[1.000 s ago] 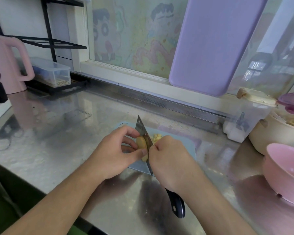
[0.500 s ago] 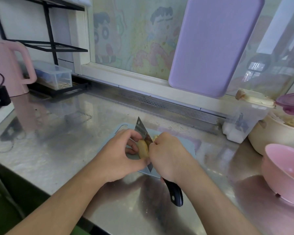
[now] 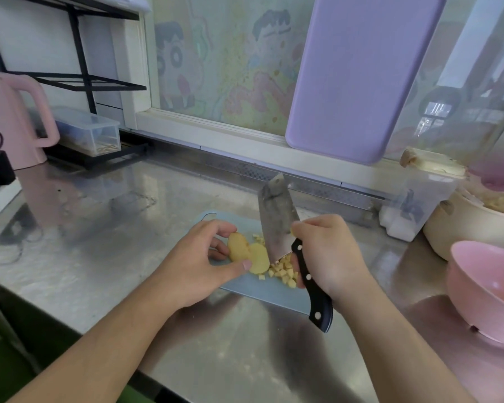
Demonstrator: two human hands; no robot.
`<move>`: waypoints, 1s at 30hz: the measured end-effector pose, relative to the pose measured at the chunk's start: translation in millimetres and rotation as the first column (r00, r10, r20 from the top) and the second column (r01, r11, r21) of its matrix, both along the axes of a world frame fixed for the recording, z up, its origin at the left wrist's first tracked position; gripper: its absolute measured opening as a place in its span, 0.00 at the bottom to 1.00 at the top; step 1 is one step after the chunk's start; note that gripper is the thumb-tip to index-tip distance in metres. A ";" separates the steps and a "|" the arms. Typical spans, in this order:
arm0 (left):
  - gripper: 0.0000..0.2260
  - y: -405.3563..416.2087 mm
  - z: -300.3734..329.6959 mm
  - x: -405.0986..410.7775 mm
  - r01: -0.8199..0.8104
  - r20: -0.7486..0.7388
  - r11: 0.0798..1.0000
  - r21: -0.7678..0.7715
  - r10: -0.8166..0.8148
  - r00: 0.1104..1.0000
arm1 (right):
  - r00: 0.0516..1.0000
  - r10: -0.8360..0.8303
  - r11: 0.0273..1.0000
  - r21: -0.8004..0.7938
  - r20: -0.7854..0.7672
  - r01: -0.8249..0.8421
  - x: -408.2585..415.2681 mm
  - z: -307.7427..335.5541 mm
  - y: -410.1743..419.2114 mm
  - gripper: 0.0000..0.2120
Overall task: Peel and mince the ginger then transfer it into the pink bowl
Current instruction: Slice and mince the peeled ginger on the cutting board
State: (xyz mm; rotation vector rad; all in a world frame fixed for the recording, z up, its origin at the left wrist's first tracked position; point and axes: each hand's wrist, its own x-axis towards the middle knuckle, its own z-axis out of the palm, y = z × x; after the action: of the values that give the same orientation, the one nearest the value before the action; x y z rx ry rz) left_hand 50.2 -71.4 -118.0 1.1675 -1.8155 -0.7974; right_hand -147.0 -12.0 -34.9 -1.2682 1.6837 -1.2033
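Pinching a pale, peeled ginger piece (image 3: 238,246) between thumb and forefinger of the left hand (image 3: 200,264), just above a light blue cutting board (image 3: 277,296). Curled tight round the black riveted handle of a cleaver (image 3: 278,216) with the right hand (image 3: 330,255), blade upright, edge down among the diced ginger (image 3: 285,273). Resting flat against the held piece: one smooth oval ginger slice (image 3: 259,258).

Likely hazards: slipping of the moist, rounded piece under a chop and a nicked left thumb, so near the edge; skating of the thin plastic board on the slick steel counter (image 3: 99,228); scattering of small cubes off the board. Waiting well to the right, a matte pink bowl (image 3: 486,289), nothing visible inside.
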 end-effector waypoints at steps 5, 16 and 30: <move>0.25 2.3 0.6 -2.8 0.002 0.086 0.999 -0.034 0.001 0.996 | 1.000 -0.019 1.000 0.017 -0.001 0.020 -7.1 -7.1 -4.8 0.19; 0.24 1.2 23.3 -19.9 0.004 0.401 0.999 -0.036 0.011 0.916 | 0.996 -0.070 0.998 0.002 -0.051 0.070 -18.1 -13.1 -11.3 0.16; 0.25 1.7 31.5 -20.8 -0.099 0.369 0.988 0.117 0.050 0.928 | 0.990 -0.093 0.995 0.008 -0.103 0.095 -21.8 -18.6 -16.4 0.17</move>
State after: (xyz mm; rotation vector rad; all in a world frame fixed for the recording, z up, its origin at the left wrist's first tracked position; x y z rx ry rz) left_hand 29.4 -69.7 -86.4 1.5470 -2.0252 -0.6999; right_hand -168.8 -28.3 -53.5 -1.2745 1.8408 -1.1973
